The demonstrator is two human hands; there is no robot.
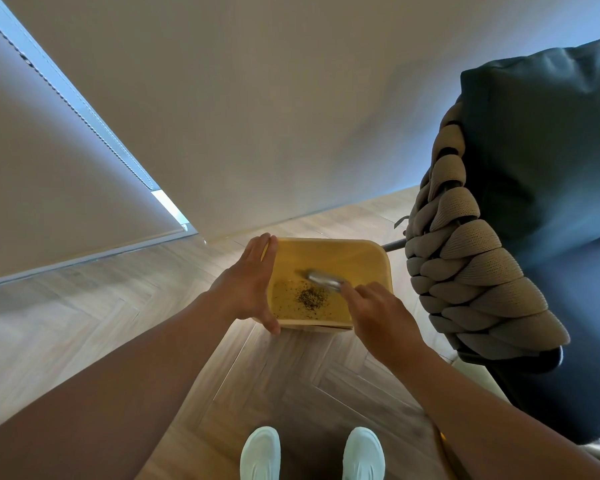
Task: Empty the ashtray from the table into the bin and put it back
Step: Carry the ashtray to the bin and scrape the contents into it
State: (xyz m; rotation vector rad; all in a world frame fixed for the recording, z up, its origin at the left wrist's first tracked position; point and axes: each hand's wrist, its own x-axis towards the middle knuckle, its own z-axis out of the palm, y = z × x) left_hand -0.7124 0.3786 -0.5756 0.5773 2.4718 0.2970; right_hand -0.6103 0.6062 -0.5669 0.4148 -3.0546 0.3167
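A yellow wooden bin (343, 252) stands on the floor in front of my feet. Dark ash and crumbs (311, 296) lie in a small heap on its bottom. My right hand (381, 317) holds a silver metal ashtray (323, 279) tilted over the inside of the bin; motion blur smears it. My left hand (253, 285) grips the bin's left rim, thumb at the near corner and fingers at the far corner.
A chair with a thick braided beige back (465, 265) and a dark blue cushion (548, 161) stands close on the right, touching the bin's side. The herringbone wood floor (101, 306) stretches left to a wall and a window blind (49, 168). My white shoes (312, 452) are below.
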